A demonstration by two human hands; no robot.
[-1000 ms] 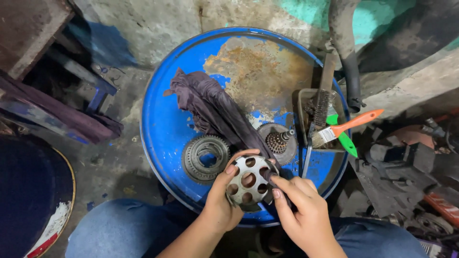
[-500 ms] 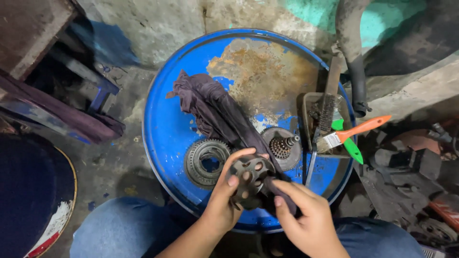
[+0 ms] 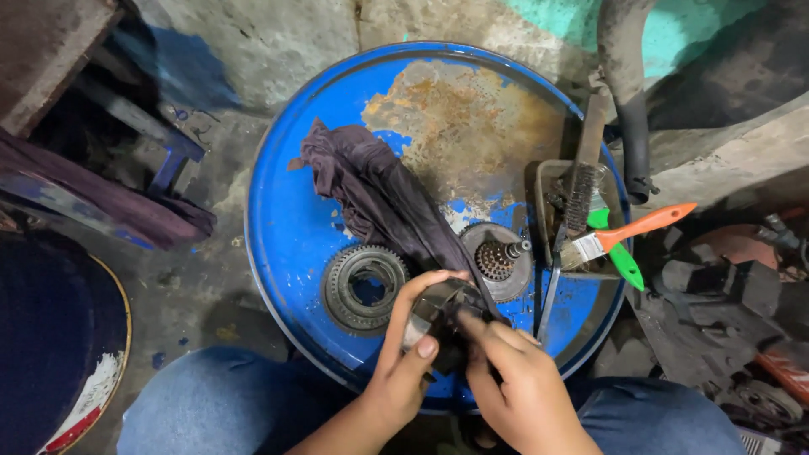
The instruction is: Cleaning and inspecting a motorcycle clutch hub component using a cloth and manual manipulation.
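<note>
**No packages, labels, signs or screens in view**

Nothing wrapped, boxed or bagged shows anywhere in the head view; no sticker, tag or printed label can be made out on any surface; no sign hangs or stands in the scene; no lit or dark screen appears.
</note>
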